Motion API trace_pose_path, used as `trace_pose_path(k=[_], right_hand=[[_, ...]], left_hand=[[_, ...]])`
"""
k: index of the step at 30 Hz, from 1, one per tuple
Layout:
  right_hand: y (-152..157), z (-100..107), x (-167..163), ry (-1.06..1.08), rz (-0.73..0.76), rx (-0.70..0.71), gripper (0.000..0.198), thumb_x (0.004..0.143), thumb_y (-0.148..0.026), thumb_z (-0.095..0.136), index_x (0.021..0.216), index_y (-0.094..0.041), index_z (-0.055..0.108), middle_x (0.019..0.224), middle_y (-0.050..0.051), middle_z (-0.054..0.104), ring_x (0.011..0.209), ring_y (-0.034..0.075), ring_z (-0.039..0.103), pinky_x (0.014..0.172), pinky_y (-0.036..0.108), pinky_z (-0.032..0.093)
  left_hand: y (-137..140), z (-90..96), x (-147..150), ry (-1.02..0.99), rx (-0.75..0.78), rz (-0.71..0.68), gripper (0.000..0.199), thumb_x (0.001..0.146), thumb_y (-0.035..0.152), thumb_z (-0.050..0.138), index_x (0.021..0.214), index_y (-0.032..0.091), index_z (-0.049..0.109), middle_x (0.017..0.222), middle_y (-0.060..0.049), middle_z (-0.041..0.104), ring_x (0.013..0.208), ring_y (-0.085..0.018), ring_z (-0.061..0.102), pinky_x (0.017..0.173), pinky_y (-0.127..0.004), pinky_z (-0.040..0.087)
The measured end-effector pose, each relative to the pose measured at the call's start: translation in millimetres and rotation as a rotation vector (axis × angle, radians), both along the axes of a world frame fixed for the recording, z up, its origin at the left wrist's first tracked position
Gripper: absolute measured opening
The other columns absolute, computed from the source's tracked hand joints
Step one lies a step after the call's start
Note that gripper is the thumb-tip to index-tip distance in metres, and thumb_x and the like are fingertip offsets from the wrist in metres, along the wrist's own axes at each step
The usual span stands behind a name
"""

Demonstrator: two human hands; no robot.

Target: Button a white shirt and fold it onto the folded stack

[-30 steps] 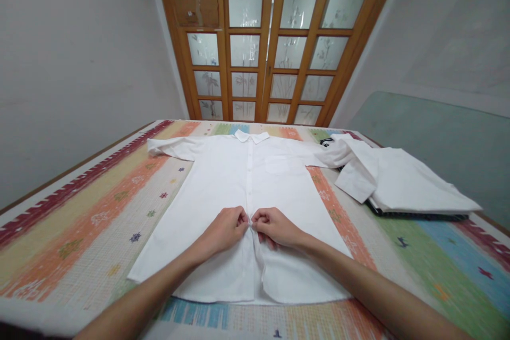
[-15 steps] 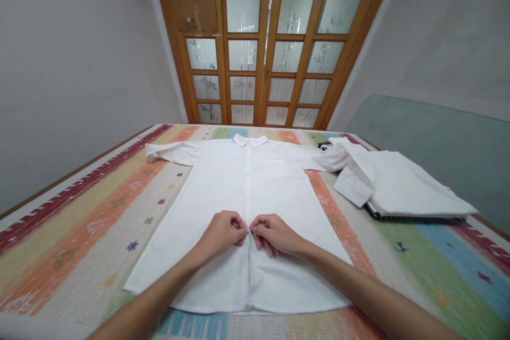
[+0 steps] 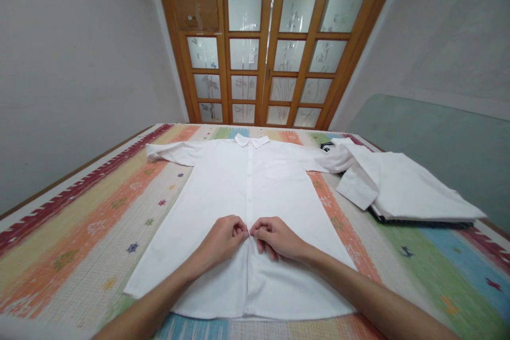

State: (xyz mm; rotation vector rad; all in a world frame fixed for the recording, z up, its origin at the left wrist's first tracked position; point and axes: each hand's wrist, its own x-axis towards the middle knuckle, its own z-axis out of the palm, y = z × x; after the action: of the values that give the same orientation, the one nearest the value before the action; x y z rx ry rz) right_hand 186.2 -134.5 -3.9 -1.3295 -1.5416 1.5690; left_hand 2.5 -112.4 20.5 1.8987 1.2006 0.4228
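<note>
A white button-up shirt (image 3: 215, 186) lies spread face up, its collar at the far end and its sleeves out to both sides. Over the lower part of its front opening, my left hand (image 3: 228, 235) pinches one edge of the placket. My right hand (image 3: 274, 236) pinches the opposite edge, fingertips almost meeting those of the left. Any button between the fingers is too small or hidden to make out. Above the hands the placket is closed with small buttons visible; below them the two front edges run down to the hem with a narrow gap.
Beneath the shirt is a colourful striped cloth (image 3: 75, 223) covering the table. On the right rests a stack of folded garments (image 3: 422, 186), white on top and dark below, touching the shirt's sleeve. Behind stand wooden doors with glass panes (image 3: 245, 53); walls rise on both sides.
Both hands have shifted very slightly toward me along the placket, still pinching it. The whole view has moved a little; the shirt stays laid out as before.
</note>
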Motion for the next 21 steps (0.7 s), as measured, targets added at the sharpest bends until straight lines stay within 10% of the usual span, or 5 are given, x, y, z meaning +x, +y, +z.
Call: trace_pose_path(k=[21], right_hand=[[-5.9, -7.0, -6.5, -0.045, -0.091, 0.134, 0.022, 0.078, -0.037, 0.059, 0.080, -0.015, 0.060, 0.050, -0.005, 0.057, 0.031, 0.005, 0.040, 0.031, 0.016, 0.027]], left_hand=[[-5.3, -7.3, 3.0, -0.142, -0.019, 0.068, 0.012, 0.074, 0.024, 0.052, 0.075, 0.016, 0.061, 0.054, 0.001, 0.064, 0.053, -0.015, 0.064, 0.057, -0.023, 0.046]])
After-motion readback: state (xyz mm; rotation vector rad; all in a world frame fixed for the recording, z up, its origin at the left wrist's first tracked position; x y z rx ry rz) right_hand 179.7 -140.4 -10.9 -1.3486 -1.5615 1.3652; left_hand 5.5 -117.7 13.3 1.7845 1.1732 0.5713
